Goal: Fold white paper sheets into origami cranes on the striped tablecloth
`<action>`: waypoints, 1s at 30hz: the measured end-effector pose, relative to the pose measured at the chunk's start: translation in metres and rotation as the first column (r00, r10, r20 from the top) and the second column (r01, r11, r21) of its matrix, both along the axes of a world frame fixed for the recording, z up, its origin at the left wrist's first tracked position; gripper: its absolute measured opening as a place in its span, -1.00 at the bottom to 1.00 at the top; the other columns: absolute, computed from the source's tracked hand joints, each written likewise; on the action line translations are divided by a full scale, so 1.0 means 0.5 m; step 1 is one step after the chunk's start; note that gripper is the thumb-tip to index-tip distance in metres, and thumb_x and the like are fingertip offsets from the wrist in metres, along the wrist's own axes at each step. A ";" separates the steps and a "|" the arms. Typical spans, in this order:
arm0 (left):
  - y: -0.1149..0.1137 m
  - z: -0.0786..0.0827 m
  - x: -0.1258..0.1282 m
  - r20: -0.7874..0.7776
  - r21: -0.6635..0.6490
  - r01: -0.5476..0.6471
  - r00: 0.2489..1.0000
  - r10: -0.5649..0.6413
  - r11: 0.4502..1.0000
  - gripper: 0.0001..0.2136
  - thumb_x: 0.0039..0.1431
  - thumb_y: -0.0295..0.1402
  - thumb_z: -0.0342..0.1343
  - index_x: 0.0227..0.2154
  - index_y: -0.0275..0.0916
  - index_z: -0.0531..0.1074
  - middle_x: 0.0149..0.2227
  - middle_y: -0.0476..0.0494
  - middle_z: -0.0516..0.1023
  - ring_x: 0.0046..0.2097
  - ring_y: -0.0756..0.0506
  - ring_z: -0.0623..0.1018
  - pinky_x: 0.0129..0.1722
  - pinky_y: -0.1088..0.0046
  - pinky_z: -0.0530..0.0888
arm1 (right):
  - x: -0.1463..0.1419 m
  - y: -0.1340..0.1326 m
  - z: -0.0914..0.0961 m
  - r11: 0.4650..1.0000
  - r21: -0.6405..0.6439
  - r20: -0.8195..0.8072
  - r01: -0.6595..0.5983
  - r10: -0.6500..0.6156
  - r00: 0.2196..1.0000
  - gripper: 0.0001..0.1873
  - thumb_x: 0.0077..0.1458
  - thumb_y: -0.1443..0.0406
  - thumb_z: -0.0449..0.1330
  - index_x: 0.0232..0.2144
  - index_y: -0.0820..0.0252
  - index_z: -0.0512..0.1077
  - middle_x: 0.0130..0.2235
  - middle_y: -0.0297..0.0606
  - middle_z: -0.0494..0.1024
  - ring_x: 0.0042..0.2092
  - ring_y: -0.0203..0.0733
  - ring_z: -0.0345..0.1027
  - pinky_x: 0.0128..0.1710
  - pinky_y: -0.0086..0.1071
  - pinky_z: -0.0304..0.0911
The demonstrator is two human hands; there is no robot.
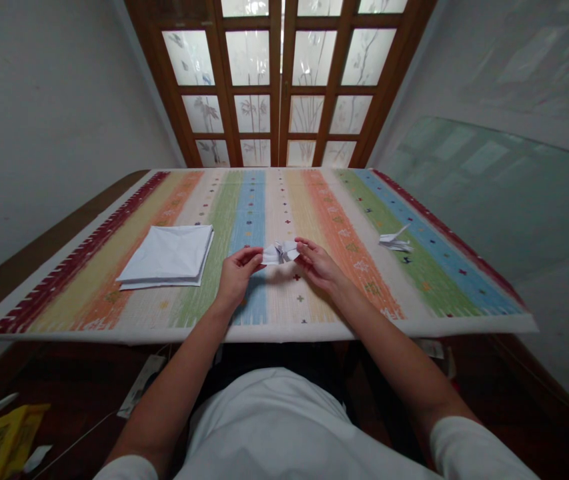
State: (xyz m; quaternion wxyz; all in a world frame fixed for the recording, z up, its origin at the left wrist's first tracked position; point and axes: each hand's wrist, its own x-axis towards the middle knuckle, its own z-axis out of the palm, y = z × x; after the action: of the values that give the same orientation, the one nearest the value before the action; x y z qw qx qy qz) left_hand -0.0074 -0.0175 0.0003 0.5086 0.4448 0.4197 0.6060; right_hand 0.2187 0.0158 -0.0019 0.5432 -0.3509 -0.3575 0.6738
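Between my two hands is a small folded white paper crane (280, 252), its wings spread out to the sides, held just above the striped cloth. My left hand (238, 272) pinches the left wing between thumb and fingers. On the other side, my right hand (318, 262) grips the tip of the right wing. A second folded paper crane (394, 241) rests on the cloth to the right, apart from my hands. To the left lies a stack of white square paper sheets (167, 257).
A colourful striped tablecloth (284, 307) covers the table. Wooden doors with glass panes (279, 87) stand beyond its far edge. A pale glass board (494, 193) leans by the right wall. On the floor at lower left is a yellow basket (7, 440).
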 end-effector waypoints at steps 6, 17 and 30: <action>0.000 0.001 -0.002 0.025 -0.024 0.040 0.999 -0.039 0.999 -0.50 -0.06 -0.11 0.59 -0.09 -0.27 0.70 -0.22 -0.16 0.76 -0.14 -0.12 0.74 0.03 0.22 0.72 | 0.000 0.009 -0.008 0.995 0.064 0.040 0.072 -0.075 0.996 -0.46 -0.20 0.02 0.68 -0.25 0.01 0.55 -0.24 -0.34 0.65 -0.13 -0.14 0.57 -0.11 -0.34 0.52; -0.002 0.004 -0.003 0.005 -0.020 0.007 1.000 -0.007 1.000 -0.46 -0.07 -0.10 0.60 -0.07 -0.28 0.68 -0.27 -0.14 0.75 -0.18 -0.11 0.74 0.04 0.20 0.73 | -0.002 0.009 -0.002 0.984 0.094 0.107 0.152 -0.162 0.981 -0.45 -0.23 0.03 0.65 -0.22 0.01 0.56 -0.28 -0.38 0.62 -0.19 -0.19 0.55 -0.17 -0.35 0.51; -0.007 0.013 0.009 -0.248 0.098 0.014 0.969 0.011 0.995 -0.64 0.24 -0.03 0.34 -0.12 -0.23 0.64 -0.10 -0.25 0.73 -0.09 -0.16 0.71 -0.15 0.34 0.67 | 0.026 -0.010 0.056 0.959 0.278 0.377 0.052 -0.159 0.913 -0.76 -0.10 0.10 0.57 -0.38 0.06 0.72 -0.32 -0.24 0.72 -0.33 -0.16 0.50 -0.29 -0.28 0.49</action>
State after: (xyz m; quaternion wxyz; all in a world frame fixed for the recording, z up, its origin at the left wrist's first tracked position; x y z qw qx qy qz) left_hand -0.0031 -0.0210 0.0069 0.4299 0.5422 0.4491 0.5653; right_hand 0.2318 0.0108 0.0262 0.5371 -0.4238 -0.5259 0.5053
